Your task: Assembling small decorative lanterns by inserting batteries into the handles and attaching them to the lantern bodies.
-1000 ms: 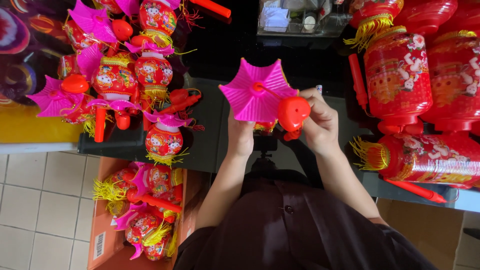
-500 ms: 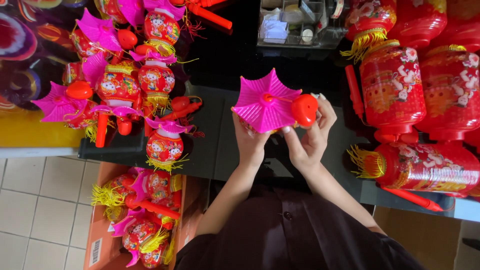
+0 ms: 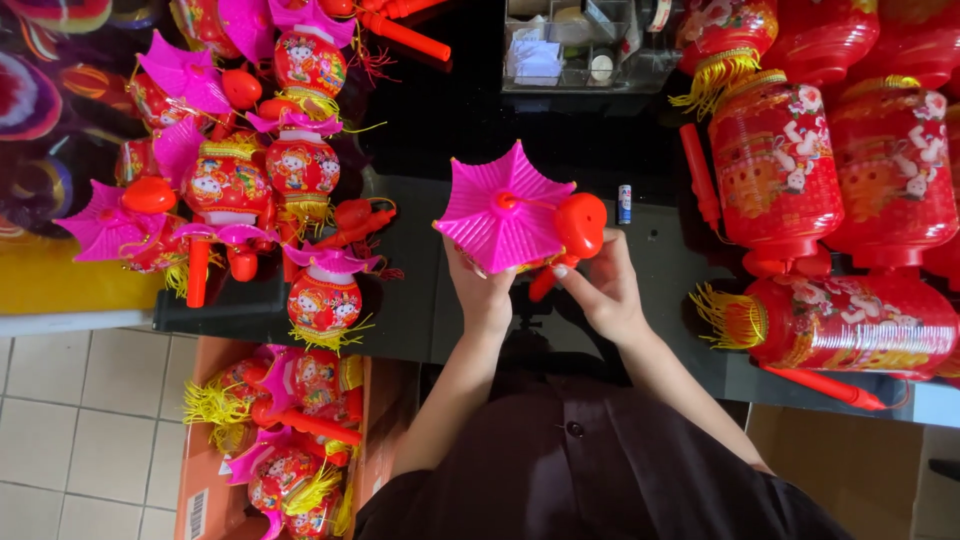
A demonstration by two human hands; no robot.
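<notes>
In the head view, the person holds a small toy lantern (image 3: 512, 225) up over the dark bench (image 3: 420, 300), in front of the body; it seems it is lifted so that both hands can work on it freely. The left hand (image 3: 482, 290) is closed under the pink pleated roof (image 3: 500, 212), gripping the lantern from below; the right hand (image 3: 600, 290) pinches with its fingertips the red handle (image 3: 578, 228) at the lantern's right side, the other fingers half curled. The roof faces up toward the camera, so the long axis of the lantern runs nearly away from us, down to the bench; the body under the roof is mostly hidden. The red handle points to the right and a little down. Finished small lanterns (image 3: 240, 180) lie in a heap at the left; big red lanterns (image 3: 790, 170) lie at the right; a box (image 3: 280, 440) on the floor holds more.
</notes>
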